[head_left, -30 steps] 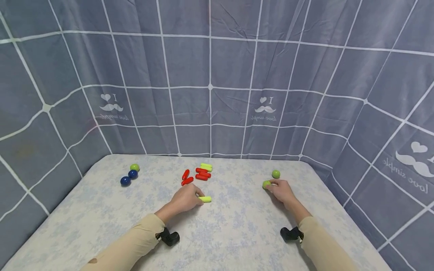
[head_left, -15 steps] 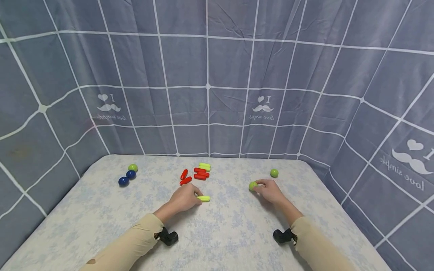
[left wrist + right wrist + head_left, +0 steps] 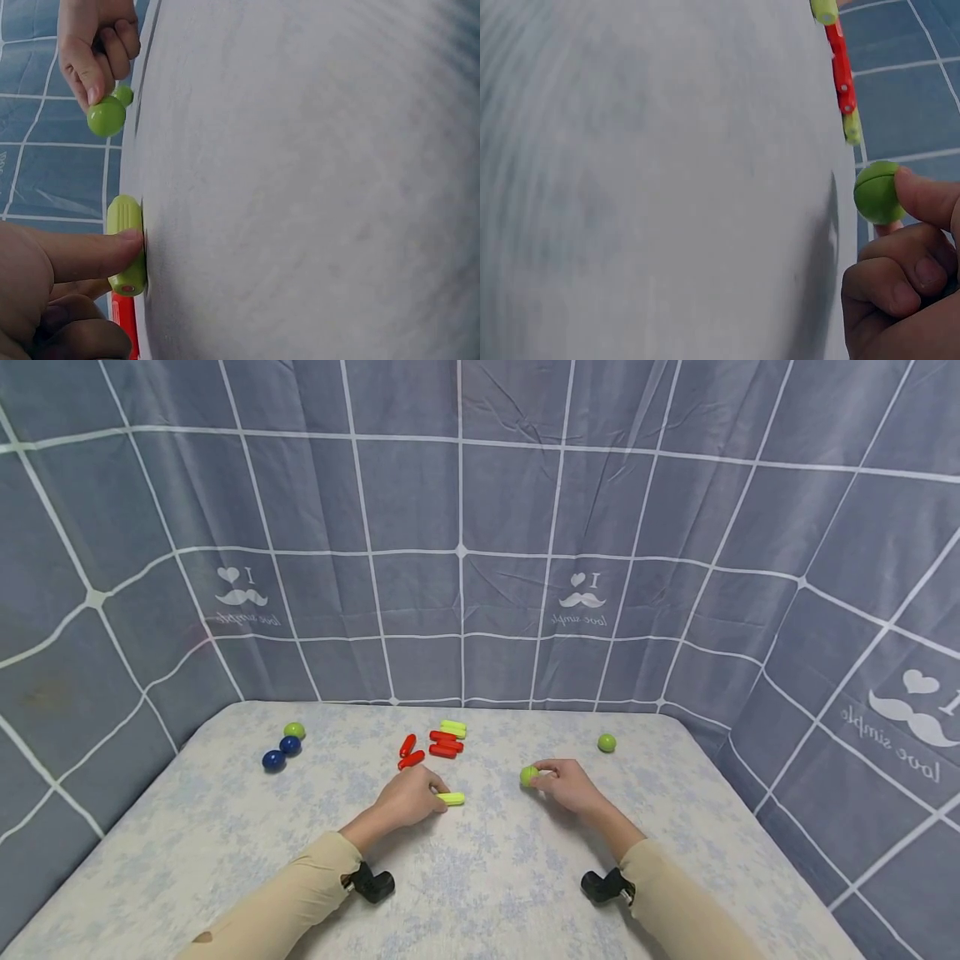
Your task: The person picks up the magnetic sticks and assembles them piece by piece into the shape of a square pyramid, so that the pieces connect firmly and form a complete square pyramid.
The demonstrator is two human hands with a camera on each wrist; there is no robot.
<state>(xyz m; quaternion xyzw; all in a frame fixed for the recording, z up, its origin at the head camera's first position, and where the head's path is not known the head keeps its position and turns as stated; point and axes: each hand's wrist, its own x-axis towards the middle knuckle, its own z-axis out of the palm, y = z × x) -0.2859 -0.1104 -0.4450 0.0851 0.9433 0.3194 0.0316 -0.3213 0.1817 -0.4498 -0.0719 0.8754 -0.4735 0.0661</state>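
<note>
My left hand [image 3: 408,797] pinches a short yellow-green ribbed stick [image 3: 454,799] with rounded ends, low on the table at the middle. In the left wrist view the thumb lies along the side of this stick [image 3: 126,259]. To its right, my right hand [image 3: 576,787] holds a green ball [image 3: 528,776] between thumb and fingertips. The right wrist view shows the ball [image 3: 876,193] raised over the tabletop, with a seam line round it and a shadow beneath the hand.
Several red sticks [image 3: 442,752] and yellow-green sticks [image 3: 453,728] lie beyond my left hand. Two dark blue balls [image 3: 274,761] and a green ball [image 3: 294,731] sit at the left. Another green ball [image 3: 607,743] rests at back right. A grey checked curtain [image 3: 420,593] surrounds the table [image 3: 480,893].
My right hand has carried the green ball leftward, away from the other green ball and toward the middle. The left hand stays in place with the yellow-green stick.
</note>
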